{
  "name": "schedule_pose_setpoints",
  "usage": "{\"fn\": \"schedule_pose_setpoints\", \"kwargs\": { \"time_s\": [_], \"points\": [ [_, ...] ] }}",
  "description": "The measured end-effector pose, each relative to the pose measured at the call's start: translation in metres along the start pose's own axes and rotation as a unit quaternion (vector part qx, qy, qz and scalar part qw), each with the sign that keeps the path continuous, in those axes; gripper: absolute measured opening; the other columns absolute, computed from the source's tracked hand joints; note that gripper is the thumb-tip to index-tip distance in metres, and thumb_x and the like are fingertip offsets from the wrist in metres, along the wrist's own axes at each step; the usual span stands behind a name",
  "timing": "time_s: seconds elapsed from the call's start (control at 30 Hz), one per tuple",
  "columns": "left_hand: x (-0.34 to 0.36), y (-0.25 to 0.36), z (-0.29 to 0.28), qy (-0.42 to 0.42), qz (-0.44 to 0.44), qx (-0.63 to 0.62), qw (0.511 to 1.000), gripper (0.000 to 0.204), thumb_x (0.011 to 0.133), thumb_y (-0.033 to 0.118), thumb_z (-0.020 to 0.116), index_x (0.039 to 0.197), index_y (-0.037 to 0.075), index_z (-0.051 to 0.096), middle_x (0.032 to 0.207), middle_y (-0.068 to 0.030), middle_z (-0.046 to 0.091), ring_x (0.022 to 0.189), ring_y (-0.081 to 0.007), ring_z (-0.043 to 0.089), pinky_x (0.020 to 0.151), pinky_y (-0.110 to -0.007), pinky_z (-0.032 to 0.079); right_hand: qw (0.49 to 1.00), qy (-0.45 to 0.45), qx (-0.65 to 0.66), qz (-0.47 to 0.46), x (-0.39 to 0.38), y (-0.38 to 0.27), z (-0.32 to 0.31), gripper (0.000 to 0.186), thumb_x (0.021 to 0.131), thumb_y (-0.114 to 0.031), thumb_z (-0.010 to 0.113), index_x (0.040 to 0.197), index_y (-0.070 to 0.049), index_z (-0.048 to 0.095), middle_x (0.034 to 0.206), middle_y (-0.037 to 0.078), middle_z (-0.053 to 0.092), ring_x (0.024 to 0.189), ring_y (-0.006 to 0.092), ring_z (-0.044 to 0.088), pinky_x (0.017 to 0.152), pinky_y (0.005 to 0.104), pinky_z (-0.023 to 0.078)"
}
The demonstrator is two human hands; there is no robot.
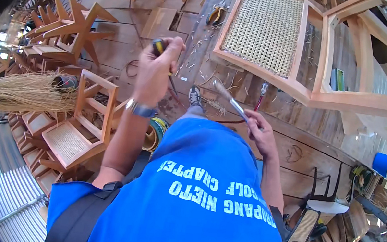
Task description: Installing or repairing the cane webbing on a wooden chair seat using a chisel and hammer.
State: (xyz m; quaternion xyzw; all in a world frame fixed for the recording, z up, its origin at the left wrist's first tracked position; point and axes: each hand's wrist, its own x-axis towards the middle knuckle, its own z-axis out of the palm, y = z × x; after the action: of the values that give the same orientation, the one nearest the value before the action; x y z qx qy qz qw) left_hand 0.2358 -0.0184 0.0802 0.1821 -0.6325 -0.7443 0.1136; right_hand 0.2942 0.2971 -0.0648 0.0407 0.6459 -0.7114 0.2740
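Observation:
My left hand (157, 71), raised near the bench's left edge, is closed on a yellow-and-black tool handle (159, 47); a thin dark shaft points downward below it. Lower right, my right hand (260, 133) grips a slim silver-handled brush (238, 107), its pale tip angled toward the bench. Just beyond lies a wooden chair frame (303, 89) with a woven cane panel (264, 27). A red-handled tool (260, 96) rests right of the brush on the workbench (202, 48) among scattered cane scraps, with yellow-black pliers (215, 14) farther back.
Stacked wooden chair frames (67, 34) fill the left, near a long bundle of cane strands (24, 92) and a cane-seated chair (72, 141). A blue bucket (385, 164) is at the right, with a dark chair (327, 199) and wood pieces below. My shoe (195, 95) shows on the plank floor.

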Motion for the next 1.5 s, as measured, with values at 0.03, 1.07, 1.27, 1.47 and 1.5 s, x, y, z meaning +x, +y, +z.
{"fn": "schedule_pose_setpoints", "kwargs": {
  "time_s": [0.03, 1.07, 1.27, 1.47, 1.5],
  "points": [
    [0.020, -0.037, -0.006, 0.044, -0.075, -0.037, 0.996, 0.005, 0.093, 0.005, 0.066, 0.094, 0.001, 0.063, 0.078, -0.0001, 0.061, 0.057, -0.0061, 0.050, 0.051, -0.021, 0.042, 1.000, 0.000, 0.005, 0.001, 0.013, 0.003, 0.007, 0.031, 0.101, -0.020, 0.060, 0.129, -0.006, 0.062, 0.075, -0.003, 0.055, 0.063, 0.0045, 0.048, 0.055, 0.0203, 0.037],
    [0.061, -0.264, -0.078, 0.028, -0.303, -0.056, 0.951, 0.028, 0.101, 0.015, 0.052, 0.124, -0.001, 0.056, 0.108, -0.0123, 0.069, 0.082, -0.0199, 0.069, 0.068, -0.035, 0.059, 0.690, 0.054, -0.678, -0.247, 0.149, 0.090, 0.063, 0.048, 0.084, -0.012, 0.060, 0.130, -0.024, 0.063, 0.123, 0.010, 0.054, 0.105, 0.0324, 0.055, 0.089, 0.0486, 0.047],
    [-0.036, -0.270, -0.167, -0.121, -0.330, 0.295, 0.889, 0.049, 0.099, 0.041, 0.058, 0.122, -0.002, 0.061, 0.107, -0.0117, 0.069, 0.085, -0.0133, 0.065, 0.072, -0.030, 0.053, 0.666, 0.091, -0.692, -0.264, 0.149, 0.087, 0.053, 0.045, 0.083, -0.021, 0.064, 0.128, -0.030, 0.061, 0.130, 0.009, 0.053, 0.109, 0.0331, 0.052, 0.095, 0.0526, 0.044],
    [-0.104, -0.200, -0.175, -0.168, -0.506, 0.055, 0.844, 0.065, 0.094, 0.053, 0.061, 0.131, -0.001, 0.057, 0.116, -0.0072, 0.064, 0.099, -0.0143, 0.058, 0.090, -0.031, 0.046, 0.693, 0.083, -0.664, -0.268, 0.156, 0.092, 0.045, 0.050, 0.082, -0.013, 0.064, 0.127, -0.032, 0.061, 0.129, 0.010, 0.053, 0.110, 0.0347, 0.053, 0.096, 0.0524, 0.044],
    [-0.105, -0.189, -0.182, -0.235, -0.506, 0.118, 0.821, 0.068, 0.095, 0.052, 0.061, 0.138, 0.001, 0.053, 0.124, -0.0061, 0.062, 0.106, -0.0161, 0.057, 0.098, -0.032, 0.044, 0.694, 0.082, -0.664, -0.264, 0.155, 0.092, 0.044, 0.050, 0.082, -0.013, 0.064, 0.127, -0.032, 0.061, 0.129, 0.010, 0.053, 0.110, 0.0347, 0.053, 0.096, 0.0524, 0.044]
  ]
}}
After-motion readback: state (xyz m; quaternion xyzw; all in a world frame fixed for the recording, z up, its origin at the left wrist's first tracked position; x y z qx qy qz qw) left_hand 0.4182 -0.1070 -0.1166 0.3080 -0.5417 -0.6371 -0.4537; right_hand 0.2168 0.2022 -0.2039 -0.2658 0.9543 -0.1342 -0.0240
